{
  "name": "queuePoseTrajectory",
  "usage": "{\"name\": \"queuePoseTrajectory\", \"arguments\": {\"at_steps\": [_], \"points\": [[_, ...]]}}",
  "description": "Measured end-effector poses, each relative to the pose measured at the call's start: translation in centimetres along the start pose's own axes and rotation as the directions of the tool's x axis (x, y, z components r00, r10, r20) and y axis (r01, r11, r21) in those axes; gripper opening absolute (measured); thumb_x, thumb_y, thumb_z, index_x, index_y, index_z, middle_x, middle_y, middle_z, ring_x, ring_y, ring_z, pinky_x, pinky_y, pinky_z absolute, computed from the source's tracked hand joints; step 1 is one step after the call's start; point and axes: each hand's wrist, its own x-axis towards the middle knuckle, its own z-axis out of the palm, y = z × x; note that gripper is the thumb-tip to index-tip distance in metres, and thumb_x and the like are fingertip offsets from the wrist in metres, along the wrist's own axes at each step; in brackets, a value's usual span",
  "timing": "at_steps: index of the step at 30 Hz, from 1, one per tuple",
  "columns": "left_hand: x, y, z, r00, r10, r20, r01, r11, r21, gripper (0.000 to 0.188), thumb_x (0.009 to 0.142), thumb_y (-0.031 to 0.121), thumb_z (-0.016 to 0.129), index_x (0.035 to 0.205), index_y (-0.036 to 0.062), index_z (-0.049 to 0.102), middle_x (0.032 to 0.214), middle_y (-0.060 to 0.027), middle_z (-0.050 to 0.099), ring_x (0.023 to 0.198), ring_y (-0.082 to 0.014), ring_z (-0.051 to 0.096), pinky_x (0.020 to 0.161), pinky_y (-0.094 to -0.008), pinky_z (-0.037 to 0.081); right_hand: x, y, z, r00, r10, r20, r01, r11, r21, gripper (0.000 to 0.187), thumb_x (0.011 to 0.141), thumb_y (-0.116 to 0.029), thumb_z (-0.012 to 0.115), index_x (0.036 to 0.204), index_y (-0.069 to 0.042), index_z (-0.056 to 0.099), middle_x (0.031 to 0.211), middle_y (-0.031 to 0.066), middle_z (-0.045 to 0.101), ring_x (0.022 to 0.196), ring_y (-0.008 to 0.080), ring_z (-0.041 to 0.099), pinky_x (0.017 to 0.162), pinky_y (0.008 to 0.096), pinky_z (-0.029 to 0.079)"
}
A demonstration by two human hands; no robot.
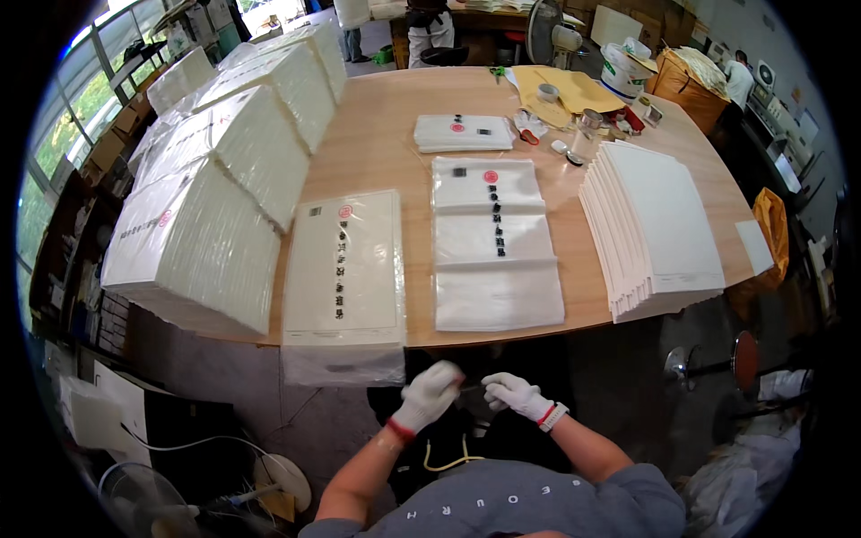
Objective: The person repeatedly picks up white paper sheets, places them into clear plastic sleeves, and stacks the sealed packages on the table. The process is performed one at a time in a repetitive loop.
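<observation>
Both my hands wear white knit gloves with red cuffs and are held over my lap, just off the table's front edge. My left hand [429, 394] is closed and slightly blurred, with a reddish bit showing at its fingertips. Close by on the right, my right hand [516, 394] is also closed. Something small and thin seems to lie between them; its kind does not show. Ahead of them, a flat stack of clear printed plastic bags [498, 269] lies on the wooden table [417, 202]. Left of it, a cream printed sheet in a clear bag [343, 260] overhangs the edge.
Tall plastic-wrapped paper bundles [193, 215] line the table's left side. A fanned stack of white folders [659, 224] stands at the right. Farther back are a folded bag stack [462, 134], red scissors [529, 137], yellow envelopes [569, 90] and a fan [544, 34].
</observation>
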Motion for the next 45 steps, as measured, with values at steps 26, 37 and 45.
{"name": "queuePoseTrajectory", "arguments": {"at_steps": [26,37,45], "points": [[21.5,-5.5,1.0,0.918,-0.355,0.178,0.276,0.246,-0.929,0.014,0.092,0.014,0.048,0.081,0.0067,0.052,0.068,-0.0005,0.05,0.063,-0.0101,0.047,0.067,-0.0263,0.044,6.6,-13.1,-8.0,0.71,-0.42,-0.566,0.576,0.808,0.123,0.017,0.085,-0.01,0.057,0.097,0.002,0.055,0.094,0.0114,0.059,0.079,0.0163,0.059,0.071,0.0285,0.05],[18.5,-4.3,5.2,0.957,-0.234,0.174,0.281,0.586,-0.76,0.02,0.093,0.018,0.042,0.081,0.0057,0.053,0.07,0.0012,0.05,0.067,-0.0114,0.049,0.064,-0.0262,0.043,8.4,-8.7,-12.5,0.616,-0.622,-0.483,0.662,0.741,-0.11,0.027,0.085,-0.01,0.061,0.109,-0.002,0.055,0.098,0.0036,0.058,0.076,0.0112,0.055,0.072,0.0236,0.046],[17.2,0.5,0.3,0.913,-0.325,0.247,0.405,0.65,-0.643,0.023,0.085,0.021,0.056,0.104,0.0079,0.055,0.084,-0.0003,0.059,0.078,-0.008,0.055,0.063,-0.0228,0.044,2.2,-11.6,-4.1,-0.166,-0.977,-0.136,0.522,0.03,-0.852,0.03,0.072,-0.002,0.064,0.099,0.0,0.052,0.101,0.0129,0.057,0.094,0.0327,0.053,0.087,0.038,0.042]]}}
